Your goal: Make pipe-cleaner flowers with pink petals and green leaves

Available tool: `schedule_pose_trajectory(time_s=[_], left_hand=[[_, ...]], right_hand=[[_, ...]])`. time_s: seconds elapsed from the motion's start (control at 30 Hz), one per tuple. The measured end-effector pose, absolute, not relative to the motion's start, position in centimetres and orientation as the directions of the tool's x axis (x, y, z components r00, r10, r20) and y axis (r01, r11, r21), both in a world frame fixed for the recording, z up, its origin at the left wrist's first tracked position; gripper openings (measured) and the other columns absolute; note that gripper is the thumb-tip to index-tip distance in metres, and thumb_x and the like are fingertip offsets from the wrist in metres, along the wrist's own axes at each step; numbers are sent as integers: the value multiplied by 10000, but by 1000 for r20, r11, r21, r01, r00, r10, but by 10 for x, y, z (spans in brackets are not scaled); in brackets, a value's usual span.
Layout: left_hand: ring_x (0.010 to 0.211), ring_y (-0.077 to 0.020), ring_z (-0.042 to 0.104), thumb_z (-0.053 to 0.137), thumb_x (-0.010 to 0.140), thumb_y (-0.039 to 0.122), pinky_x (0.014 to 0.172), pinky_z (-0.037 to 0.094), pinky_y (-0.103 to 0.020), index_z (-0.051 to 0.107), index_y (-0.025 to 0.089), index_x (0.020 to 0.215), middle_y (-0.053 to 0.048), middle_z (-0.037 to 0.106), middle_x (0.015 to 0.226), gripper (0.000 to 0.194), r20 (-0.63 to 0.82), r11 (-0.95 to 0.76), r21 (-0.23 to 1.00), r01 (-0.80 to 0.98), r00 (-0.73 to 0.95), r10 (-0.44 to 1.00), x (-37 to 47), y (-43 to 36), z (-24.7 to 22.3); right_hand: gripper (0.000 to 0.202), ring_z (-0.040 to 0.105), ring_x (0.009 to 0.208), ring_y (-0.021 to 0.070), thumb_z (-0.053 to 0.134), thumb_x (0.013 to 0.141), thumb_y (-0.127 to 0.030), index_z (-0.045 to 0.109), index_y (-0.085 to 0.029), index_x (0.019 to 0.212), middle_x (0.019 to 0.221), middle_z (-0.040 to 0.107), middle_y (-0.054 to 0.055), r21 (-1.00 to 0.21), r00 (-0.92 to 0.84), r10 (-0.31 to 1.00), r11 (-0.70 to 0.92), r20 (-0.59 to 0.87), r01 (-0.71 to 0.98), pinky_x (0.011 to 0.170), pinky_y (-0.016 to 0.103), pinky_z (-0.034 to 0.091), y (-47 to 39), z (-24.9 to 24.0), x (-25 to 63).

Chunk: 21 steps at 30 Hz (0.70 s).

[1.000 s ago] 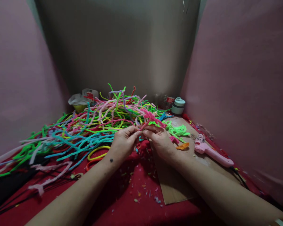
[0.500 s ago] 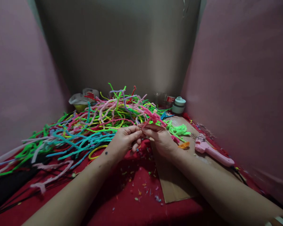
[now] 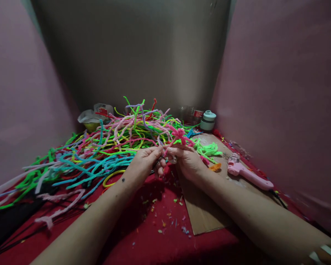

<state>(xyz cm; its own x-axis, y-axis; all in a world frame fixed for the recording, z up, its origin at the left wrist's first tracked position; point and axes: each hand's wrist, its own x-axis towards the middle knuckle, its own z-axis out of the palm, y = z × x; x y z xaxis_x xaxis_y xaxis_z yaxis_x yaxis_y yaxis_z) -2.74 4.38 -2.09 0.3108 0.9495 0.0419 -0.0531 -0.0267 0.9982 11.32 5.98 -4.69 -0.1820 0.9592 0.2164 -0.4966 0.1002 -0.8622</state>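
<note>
A pink pipe-cleaner flower point(image 3: 180, 134) stands above my fingers, its petals spread and its short stem slanting down to the left. My right hand point(image 3: 188, 161) is closed around the stem just below the petals. The fingertips of my left hand point(image 3: 146, 161) pinch at the stem's lower end, close against the right fingers. Exactly where the stem ends is hidden between the fingers. Behind both hands rises a big heap of coloured pipe cleaners point(image 3: 135, 132), in pink, green, yellow, blue and red.
A brown cardboard sheet point(image 3: 202, 217) lies under my right arm on the red cloth point(image 3: 143, 239), which is dotted with scraps. On the right is a pink glue gun point(image 3: 249, 175). A pale green jar point(image 3: 208, 120) and a plastic bag point(image 3: 88, 117) stand behind.
The flower has tilted upright a little, so its petals and more of its stem show. My fingers have shifted slightly around the stem.
</note>
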Motion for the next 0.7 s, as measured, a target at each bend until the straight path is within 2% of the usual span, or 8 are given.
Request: schedule_pose_trajectory(time_s=[0.1,0.2,0.3,0.4,0.57,0.7], left_hand=[[391,-81,504,549,769,431,399,416,-198,534,139,709,8,570,560,299,42,-43,999,-3,296,954,-26,43,-19],[377,-77,478,561,760,402,385,373,-193,556,139,714,17,559,552,267,67,-104,987,122,276,959,-24,41,-18],[375,-67,430,615,714,334,376,315,-183,594,148,738,36,542,522,189,143,-195,945,263,205,968,-24,41,-21],[402,-66,398,588,730,302,395,292,-182,620,161,709,41,533,506,146,248,-293,893,341,170,954,-25,42,-26],[426,-70,405,560,755,291,410,296,-185,629,168,691,40,544,513,155,297,-342,873,348,177,938,-26,41,-26],[366,-57,380,563,751,275,364,275,-179,594,167,655,50,517,469,148,225,-264,923,280,164,960,-24,38,-19]], right_hand=[[98,414,524,100,687,646,-230,657,-141,620,554,544,-5,-864,-192,955,105,226,-493,561,273,327,60,-48,113],[96,412,522,101,697,634,-237,664,-147,626,546,542,-10,-862,-184,957,105,223,-496,554,272,328,60,-49,113],[102,445,542,108,697,631,-250,681,-153,657,571,575,-6,-868,-178,957,119,230,-482,566,275,349,59,-49,112],[125,431,530,97,694,638,-269,697,-155,690,550,560,-22,-888,-176,948,167,264,-429,558,266,341,57,-47,110],[159,466,585,109,686,667,-324,699,-172,712,583,575,-19,-901,-199,931,214,305,-378,596,268,363,55,-44,110],[192,439,549,97,666,702,-348,672,-165,642,555,539,-20,-883,-246,906,224,345,-413,564,260,348,55,-45,111]])
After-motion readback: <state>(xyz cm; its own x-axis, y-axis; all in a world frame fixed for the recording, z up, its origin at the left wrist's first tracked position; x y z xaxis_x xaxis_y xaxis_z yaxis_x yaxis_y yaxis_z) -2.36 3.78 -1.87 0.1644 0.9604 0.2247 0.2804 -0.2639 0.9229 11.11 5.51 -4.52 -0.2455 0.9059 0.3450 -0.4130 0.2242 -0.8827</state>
